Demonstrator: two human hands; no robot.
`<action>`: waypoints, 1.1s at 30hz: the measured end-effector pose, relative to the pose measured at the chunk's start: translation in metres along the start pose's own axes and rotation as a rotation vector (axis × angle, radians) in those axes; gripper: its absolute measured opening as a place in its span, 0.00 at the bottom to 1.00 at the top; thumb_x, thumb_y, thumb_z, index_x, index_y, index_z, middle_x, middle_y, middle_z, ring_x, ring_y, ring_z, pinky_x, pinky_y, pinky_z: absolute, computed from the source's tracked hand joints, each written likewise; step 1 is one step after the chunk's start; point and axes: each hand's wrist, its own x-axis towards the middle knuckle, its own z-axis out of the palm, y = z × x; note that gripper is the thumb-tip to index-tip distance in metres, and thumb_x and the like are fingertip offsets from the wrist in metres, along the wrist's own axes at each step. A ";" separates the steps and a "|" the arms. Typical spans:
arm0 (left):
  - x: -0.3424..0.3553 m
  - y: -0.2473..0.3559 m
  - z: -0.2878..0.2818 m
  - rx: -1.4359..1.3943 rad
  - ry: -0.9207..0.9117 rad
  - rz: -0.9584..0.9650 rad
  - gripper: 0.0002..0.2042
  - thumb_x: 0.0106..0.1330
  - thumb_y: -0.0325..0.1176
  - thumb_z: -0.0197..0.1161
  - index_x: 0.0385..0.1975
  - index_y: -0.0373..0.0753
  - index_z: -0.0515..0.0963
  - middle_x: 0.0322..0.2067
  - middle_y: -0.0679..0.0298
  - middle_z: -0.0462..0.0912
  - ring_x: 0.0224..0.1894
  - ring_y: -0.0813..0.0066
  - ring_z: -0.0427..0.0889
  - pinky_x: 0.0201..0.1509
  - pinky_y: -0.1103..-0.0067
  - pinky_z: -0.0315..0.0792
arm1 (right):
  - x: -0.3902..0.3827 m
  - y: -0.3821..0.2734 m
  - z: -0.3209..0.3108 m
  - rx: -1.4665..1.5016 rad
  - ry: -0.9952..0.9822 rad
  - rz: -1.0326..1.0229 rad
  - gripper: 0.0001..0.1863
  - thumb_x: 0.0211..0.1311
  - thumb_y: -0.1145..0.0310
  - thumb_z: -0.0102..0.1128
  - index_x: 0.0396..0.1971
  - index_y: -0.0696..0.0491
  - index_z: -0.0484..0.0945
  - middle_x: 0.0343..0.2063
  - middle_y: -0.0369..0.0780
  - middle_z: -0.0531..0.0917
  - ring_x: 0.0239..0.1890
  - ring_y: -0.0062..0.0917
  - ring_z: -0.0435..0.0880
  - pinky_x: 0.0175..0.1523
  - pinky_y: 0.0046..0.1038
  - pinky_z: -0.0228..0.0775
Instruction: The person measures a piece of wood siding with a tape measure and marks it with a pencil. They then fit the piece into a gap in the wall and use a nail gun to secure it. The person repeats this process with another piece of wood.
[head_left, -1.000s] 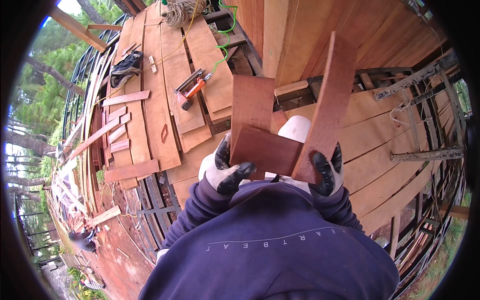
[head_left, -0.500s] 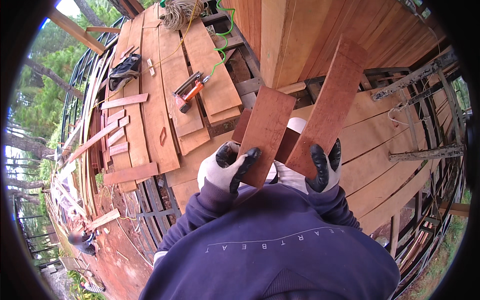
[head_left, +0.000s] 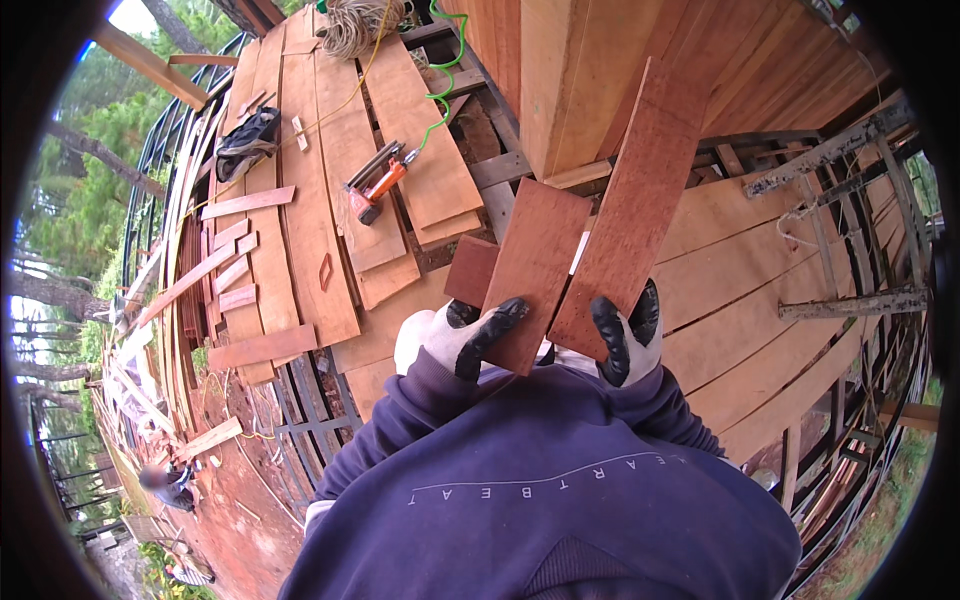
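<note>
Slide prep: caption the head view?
Left hand and right hand, in black-and-white work gloves, grip reddish-brown rectangular wooden boards.

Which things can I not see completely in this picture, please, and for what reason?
In the head view:
Dark red board: partly hidden behind the lighter board in the left hand.
Rope coil: cut off by the top edge.
Distant person: too small, head blurred.

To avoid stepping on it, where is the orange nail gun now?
In the head view, the orange nail gun lies on the planks at upper left of centre, beyond the left hand, at the end of the green coiled hose.
</note>
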 end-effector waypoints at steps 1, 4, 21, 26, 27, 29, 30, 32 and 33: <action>-0.004 -0.005 0.001 -0.076 -0.024 -0.126 0.19 0.64 0.33 0.61 0.55 0.40 0.73 0.45 0.56 0.80 0.42 0.66 0.82 0.46 0.77 0.74 | 0.000 0.000 -0.003 -0.080 0.004 -0.025 0.24 0.60 0.79 0.54 0.57 0.60 0.62 0.48 0.42 0.75 0.50 0.24 0.75 0.55 0.25 0.67; 0.004 0.008 -0.006 -0.515 -0.046 -0.718 0.19 0.66 0.38 0.60 0.55 0.39 0.74 0.47 0.59 0.80 0.40 0.71 0.82 0.45 0.79 0.74 | 0.004 0.005 -0.023 -0.276 0.049 -0.101 0.22 0.60 0.80 0.53 0.55 0.61 0.63 0.47 0.43 0.75 0.49 0.25 0.75 0.53 0.26 0.69; 0.009 -0.001 -0.013 -1.279 -0.045 -0.845 0.21 0.67 0.33 0.59 0.60 0.38 0.69 0.53 0.65 0.76 0.53 0.77 0.75 0.56 0.78 0.69 | 0.028 -0.017 -0.042 -1.060 -0.493 -1.213 0.22 0.38 0.76 0.73 0.37 0.46 0.77 0.45 0.36 0.77 0.45 0.35 0.77 0.44 0.38 0.70; -0.036 -0.031 0.029 -0.681 0.044 -0.308 0.17 0.67 0.34 0.58 0.54 0.35 0.72 0.50 0.61 0.77 0.53 0.76 0.75 0.54 0.74 0.71 | 0.003 -0.004 -0.023 -1.214 -0.323 -1.000 0.18 0.40 0.67 0.67 0.37 0.45 0.82 0.48 0.35 0.78 0.47 0.33 0.73 0.50 0.38 0.66; -0.013 0.005 0.016 -0.858 -0.038 -0.678 0.16 0.66 0.34 0.60 0.51 0.33 0.74 0.46 0.61 0.80 0.47 0.76 0.78 0.49 0.76 0.73 | 0.003 -0.002 -0.018 -1.254 -0.315 -0.985 0.19 0.40 0.67 0.66 0.38 0.46 0.83 0.49 0.34 0.78 0.47 0.33 0.73 0.50 0.37 0.66; 0.003 0.026 0.009 -0.938 -0.057 -0.647 0.15 0.64 0.30 0.61 0.50 0.33 0.74 0.41 0.62 0.82 0.42 0.76 0.80 0.46 0.78 0.74 | 0.002 -0.006 -0.005 -1.318 -0.311 -0.969 0.21 0.39 0.66 0.66 0.40 0.47 0.83 0.51 0.33 0.78 0.48 0.33 0.73 0.51 0.37 0.65; 0.004 0.025 0.008 -0.956 -0.055 -0.590 0.14 0.65 0.30 0.60 0.49 0.32 0.74 0.41 0.61 0.82 0.43 0.75 0.80 0.47 0.79 0.74 | -0.002 -0.006 -0.003 -1.325 -0.355 -0.971 0.19 0.40 0.65 0.66 0.39 0.46 0.83 0.51 0.32 0.78 0.48 0.32 0.73 0.51 0.36 0.64; 0.003 0.020 0.008 -0.995 -0.052 -0.479 0.12 0.67 0.29 0.59 0.46 0.31 0.75 0.43 0.60 0.81 0.46 0.73 0.80 0.50 0.79 0.74 | -0.004 -0.007 0.002 -1.239 -0.414 -1.024 0.20 0.37 0.67 0.68 0.38 0.47 0.83 0.48 0.34 0.79 0.46 0.34 0.75 0.48 0.36 0.66; 0.001 0.018 0.009 -1.042 0.019 -0.586 0.11 0.65 0.27 0.59 0.46 0.31 0.75 0.42 0.59 0.81 0.45 0.72 0.80 0.49 0.78 0.74 | -0.004 -0.007 0.004 -1.196 -0.443 -1.049 0.21 0.35 0.68 0.69 0.38 0.48 0.82 0.46 0.36 0.80 0.44 0.35 0.76 0.47 0.36 0.66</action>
